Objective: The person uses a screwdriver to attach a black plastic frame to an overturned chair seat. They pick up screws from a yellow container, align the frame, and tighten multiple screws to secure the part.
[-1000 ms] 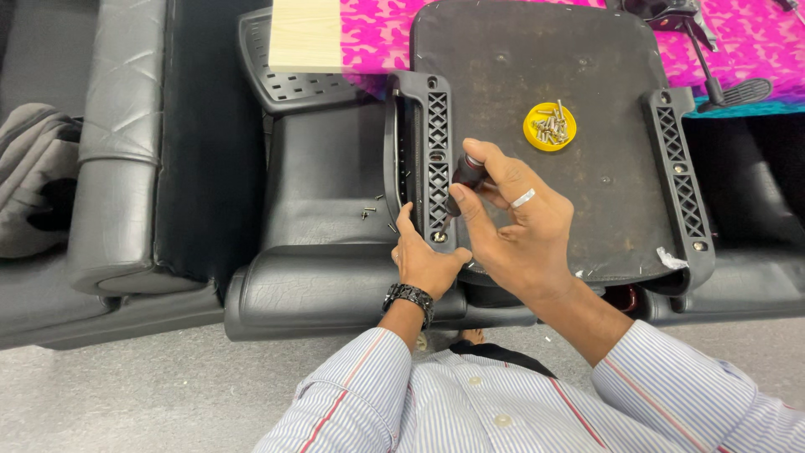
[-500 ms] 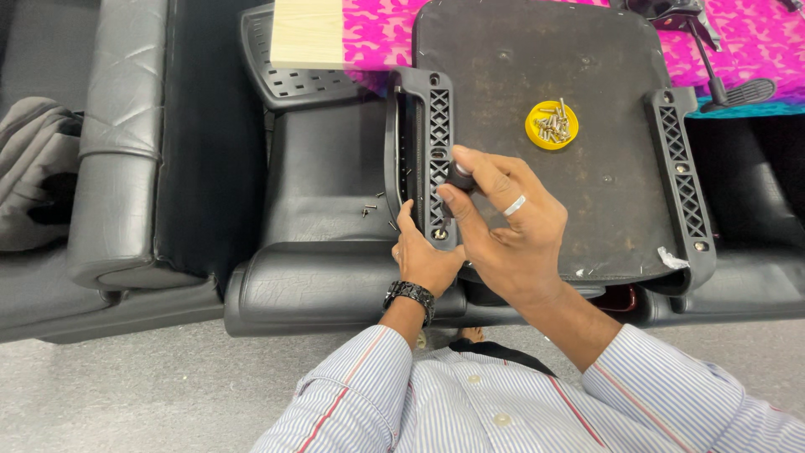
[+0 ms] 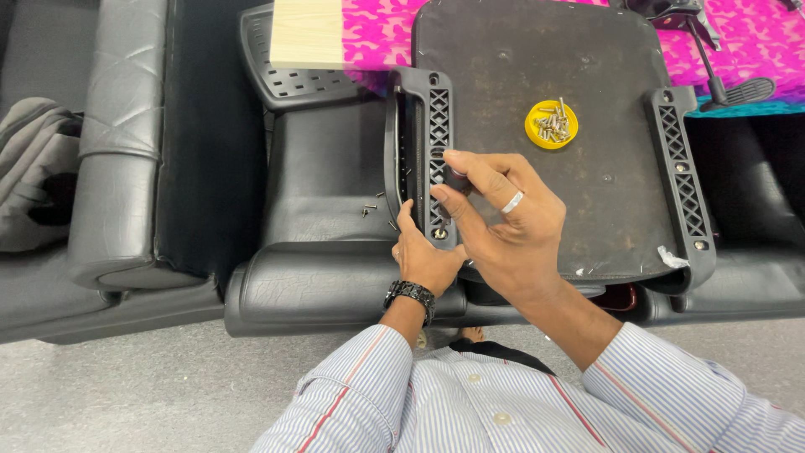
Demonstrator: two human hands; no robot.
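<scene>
Fingers (image 3: 459, 164) of the right hand (image 3: 503, 226) are pinched around a small dark knob-like tool (image 3: 457, 180), thumb on one side and index on top, right up against the left armrest bracket (image 3: 428, 159) in the middle of the frame; there's a silver ring on one of the other fingers, which are loosely curled. The left hand (image 3: 423, 256) sits just below, fingers curled together and its thumb pressed against the bottom end of that same bracket, wrist wearing a black watch (image 3: 409, 295). The bracket is a black plastic piece with a lattice pattern, lying along the left edge of an upside-down chair seat (image 3: 537, 75) that fills the upper middle of the frame. A matching bracket (image 3: 681, 180) runs down the seat's right edge. On the seat's dark underside, upper right of the hands, there's a little yellow dish (image 3: 551, 124) full of screws, well apart from the fingers. A couple of loose screws (image 3: 369, 208) lie on the black leather couch (image 3: 327, 184) just left of the bracket. Upper left of centre there's a pale wooden block (image 3: 306, 33) lying over a perforated black plastic part (image 3: 285, 80), and pink patterned cloth (image 3: 377, 33) across the top. Grey bag (image 3: 33, 176) at the far left edge. Striped shirt sleeves (image 3: 352, 394) at the bottom
</scene>
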